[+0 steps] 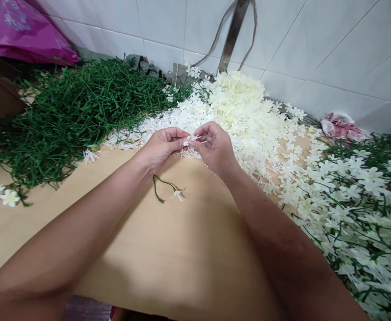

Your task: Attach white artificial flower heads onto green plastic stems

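Note:
My left hand point(166, 145) and my right hand point(215, 147) meet above the front of the white heap, fingertips pinched together. Between them is a small white plastic stamen piece point(195, 138), partly hidden by the fingers. Just below my left wrist shows a forked green plastic stem point(158, 189), with a white stamen piece point(178, 194) at one branch tip. Whether that stem hangs from my left hand or lies on the board, I cannot tell. Right behind my hands spreads a heap of white stamen pieces point(178, 117), next to a pile of cream-white artificial petals point(240, 100).
Green stems point(81, 107) are piled at left. Finished-looking white flowers on stems point(359, 209) cover the right side. A tan board point(168, 249) lies under my arms. Behind stand a tiled wall point(168, 26), a metal strip point(233, 35) and a pink bag point(24, 31).

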A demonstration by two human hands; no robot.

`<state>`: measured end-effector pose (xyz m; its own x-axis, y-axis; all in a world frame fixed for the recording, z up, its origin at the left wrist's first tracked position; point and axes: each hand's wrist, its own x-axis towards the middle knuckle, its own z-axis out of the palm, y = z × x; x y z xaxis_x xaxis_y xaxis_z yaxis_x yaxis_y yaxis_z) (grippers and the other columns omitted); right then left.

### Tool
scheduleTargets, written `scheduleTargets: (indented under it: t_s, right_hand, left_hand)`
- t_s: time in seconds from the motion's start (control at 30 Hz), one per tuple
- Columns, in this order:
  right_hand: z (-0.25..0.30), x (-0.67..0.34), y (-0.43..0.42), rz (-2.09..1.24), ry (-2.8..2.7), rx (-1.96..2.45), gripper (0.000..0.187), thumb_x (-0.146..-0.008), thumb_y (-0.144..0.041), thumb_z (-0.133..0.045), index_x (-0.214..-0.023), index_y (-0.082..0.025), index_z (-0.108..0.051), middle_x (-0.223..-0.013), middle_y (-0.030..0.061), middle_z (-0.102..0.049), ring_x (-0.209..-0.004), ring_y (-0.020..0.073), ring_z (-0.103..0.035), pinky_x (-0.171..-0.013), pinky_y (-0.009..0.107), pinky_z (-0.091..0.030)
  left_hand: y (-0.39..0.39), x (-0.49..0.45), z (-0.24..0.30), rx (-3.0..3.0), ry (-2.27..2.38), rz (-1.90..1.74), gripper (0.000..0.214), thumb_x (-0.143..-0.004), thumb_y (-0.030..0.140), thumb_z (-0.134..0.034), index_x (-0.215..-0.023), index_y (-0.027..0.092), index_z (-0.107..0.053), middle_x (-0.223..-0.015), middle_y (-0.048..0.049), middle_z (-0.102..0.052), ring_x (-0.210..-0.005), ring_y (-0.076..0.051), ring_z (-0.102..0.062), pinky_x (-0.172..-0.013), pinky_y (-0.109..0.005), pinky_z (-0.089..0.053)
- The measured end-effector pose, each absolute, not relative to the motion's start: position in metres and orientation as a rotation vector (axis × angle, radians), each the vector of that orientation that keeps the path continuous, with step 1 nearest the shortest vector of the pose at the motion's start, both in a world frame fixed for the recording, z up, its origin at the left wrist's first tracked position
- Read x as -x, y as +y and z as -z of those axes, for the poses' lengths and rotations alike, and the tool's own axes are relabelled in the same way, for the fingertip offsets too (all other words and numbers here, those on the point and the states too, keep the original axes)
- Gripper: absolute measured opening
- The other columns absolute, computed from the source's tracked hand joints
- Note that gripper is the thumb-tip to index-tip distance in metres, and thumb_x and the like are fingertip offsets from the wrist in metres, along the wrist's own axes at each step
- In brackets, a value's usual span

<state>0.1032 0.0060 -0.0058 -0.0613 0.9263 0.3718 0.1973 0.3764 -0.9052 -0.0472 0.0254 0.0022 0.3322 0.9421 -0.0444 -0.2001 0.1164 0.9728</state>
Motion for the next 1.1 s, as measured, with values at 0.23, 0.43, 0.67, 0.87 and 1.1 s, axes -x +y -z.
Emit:
scheduleTargets:
  t_s: [0.23, 0.43, 0.67, 0.87, 1.1]
  right_hand:
    - [0.002, -0.103, 0.007, -1.072, -1.524, 0.914, 0.025, -0.065, -0.035, -0.074, -0.074, -0.02, -0.055, -0.067, -0.0038, -0.057, -0.059, 0.009, -0.055, -0.056, 0.024, -0.046]
    - [-0.001, -0.116, 0.011, -1.367, -1.279, 0.787, 0.038, -0.053, -0.035, -0.083, -0.068, -0.019, -0.053, -0.06, -0.0062, -0.059, -0.055, 0.0074, -0.057, -0.058, 0.023, -0.048]
    - [-0.004, -0.12, 0.003, -1.671, -1.016, 0.641, 0.041, -0.044, -0.027, -0.089, -0.068, -0.019, -0.056, -0.06, -0.0073, -0.063, -0.057, 0.0056, -0.06, -0.059, 0.019, -0.05]
    - [-0.001, -0.117, 0.0, -1.695, -1.014, 0.628, 0.036, -0.047, -0.025, -0.088, -0.068, -0.019, -0.058, -0.06, -0.0068, -0.063, -0.06, 0.0056, -0.06, -0.06, 0.018, -0.049]
    - [0.002, -0.115, 0.001, -1.703, -1.053, 0.707, 0.036, -0.045, -0.026, -0.089, -0.064, -0.018, -0.059, -0.057, -0.0062, -0.063, -0.056, 0.0056, -0.058, -0.058, 0.019, -0.048]
  left_hand:
    - [0.018, 0.05, -0.01, -1.172, 0.924, -0.986, 0.033, -0.055, 0.029, -0.082, -0.065, 0.017, -0.053, -0.058, 0.0027, -0.056, -0.054, -0.008, -0.052, -0.055, -0.022, -0.039]
    - [-0.022, 0.087, -0.023, -2.065, 1.089, -0.73, 0.008, -0.073, 0.026, -0.064, -0.073, 0.019, -0.062, -0.074, -0.0022, -0.062, -0.071, -0.015, -0.054, -0.067, -0.028, -0.04]
    - [-0.054, 0.113, 0.0, -2.53, 0.97, -0.3, 0.012, -0.081, 0.015, -0.051, -0.078, 0.019, -0.062, -0.087, -0.0039, -0.062, -0.086, -0.018, -0.056, -0.078, -0.03, -0.04]
    - [-0.041, 0.125, 0.006, -2.405, 0.825, -0.334, 0.023, -0.084, 0.027, -0.054, -0.105, 0.019, -0.059, -0.102, -0.0064, -0.062, -0.091, -0.017, -0.058, -0.079, -0.027, -0.044]
    - [-0.041, 0.11, 0.014, -2.538, 0.886, -0.413, 0.017, -0.084, 0.016, -0.043, -0.073, 0.017, -0.057, -0.08, -0.0037, -0.057, -0.081, -0.016, -0.052, -0.075, -0.028, -0.04]
